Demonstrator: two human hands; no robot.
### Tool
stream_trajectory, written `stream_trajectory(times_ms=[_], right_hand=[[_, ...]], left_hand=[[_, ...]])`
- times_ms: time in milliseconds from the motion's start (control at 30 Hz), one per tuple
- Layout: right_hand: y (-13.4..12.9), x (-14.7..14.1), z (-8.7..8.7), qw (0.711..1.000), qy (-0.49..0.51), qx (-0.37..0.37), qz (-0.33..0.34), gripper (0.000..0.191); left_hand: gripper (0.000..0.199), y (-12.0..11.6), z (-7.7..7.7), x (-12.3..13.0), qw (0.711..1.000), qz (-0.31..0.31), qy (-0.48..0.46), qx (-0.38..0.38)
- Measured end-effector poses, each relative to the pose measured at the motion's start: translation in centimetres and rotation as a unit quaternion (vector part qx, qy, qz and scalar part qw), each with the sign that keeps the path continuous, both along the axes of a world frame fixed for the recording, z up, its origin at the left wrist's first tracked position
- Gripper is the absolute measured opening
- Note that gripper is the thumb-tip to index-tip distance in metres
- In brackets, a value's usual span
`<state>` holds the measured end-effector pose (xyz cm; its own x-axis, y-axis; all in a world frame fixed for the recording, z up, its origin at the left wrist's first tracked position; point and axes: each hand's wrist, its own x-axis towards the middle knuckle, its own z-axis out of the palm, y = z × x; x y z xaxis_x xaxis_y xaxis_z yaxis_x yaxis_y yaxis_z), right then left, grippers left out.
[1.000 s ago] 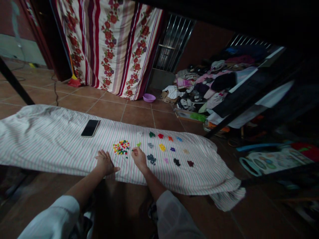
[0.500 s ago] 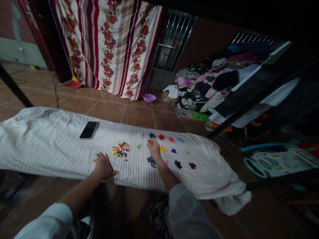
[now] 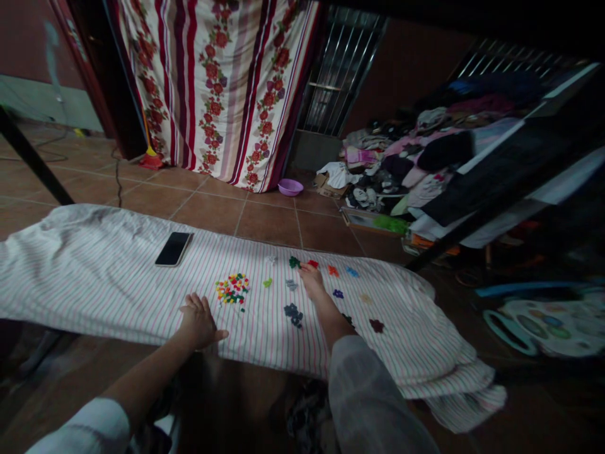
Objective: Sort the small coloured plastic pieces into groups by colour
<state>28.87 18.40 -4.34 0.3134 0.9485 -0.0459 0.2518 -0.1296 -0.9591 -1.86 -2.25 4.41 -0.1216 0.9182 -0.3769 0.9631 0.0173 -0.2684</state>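
My left hand (image 3: pixel 198 323) lies on the striped cloth (image 3: pixel 250 334), fingers spread, holding nothing. Just beyond it is a mixed heap of small coloured pieces (image 3: pixel 232 289), with a lone dark green piece (image 3: pixel 242 310) nearby. My right hand (image 3: pixel 312 280) reaches over the sorted piles, its fingers closed together between the dark green pile (image 3: pixel 293 261) and the red pile (image 3: pixel 312 263). Whatever its fingertips hold is too small to make out. Left of that hand are a light grey pile (image 3: pixel 291 284), a dark grey pile (image 3: pixel 293 314) and a lime green pile (image 3: pixel 267 282).
Orange (image 3: pixel 333 270), light blue (image 3: pixel 352 272), purple (image 3: pixel 338 294), beige (image 3: pixel 365 298) and brown (image 3: pixel 377 325) piles lie to the right. A phone (image 3: pixel 173 249) rests at the left. Beyond stand a purple basin (image 3: pixel 290 186) and heaped clothes (image 3: pixel 392 157).
My right hand has moved up and right, from above the light grey pile toward the dark green and red piles. My left hand stays in place; the view shifts slightly.
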Motion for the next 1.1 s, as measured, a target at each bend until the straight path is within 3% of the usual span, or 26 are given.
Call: stream_trajectory(times_ms=[200, 800, 967, 1100], right_hand=[[-0.2, -0.3, 0.0, 0.999, 0.049, 0.015, 0.013, 0.029], [-1.0, -0.8, 1.0, 0.998, 0.021, 0.041, 0.045, 0.022], [-2.3, -0.8, 2.1, 0.997, -0.034, 0.052, 0.042, 0.023], [-4.0, -2.8, 3.6, 0.993, -0.053, 0.066, 0.083, 0.025]], left_hand=[[0.108, -0.1, -0.2, -0.1, 1.0, 0.0, -0.009, 0.006], [0.109, 0.0, -0.8, -0.2, 0.999, 0.009, -0.022, 0.022], [0.109, 0.0, -0.7, -0.2, 1.0, 0.009, -0.013, 0.019], [0.109, 0.0, -0.6, -0.2, 0.999, 0.016, -0.032, 0.015]])
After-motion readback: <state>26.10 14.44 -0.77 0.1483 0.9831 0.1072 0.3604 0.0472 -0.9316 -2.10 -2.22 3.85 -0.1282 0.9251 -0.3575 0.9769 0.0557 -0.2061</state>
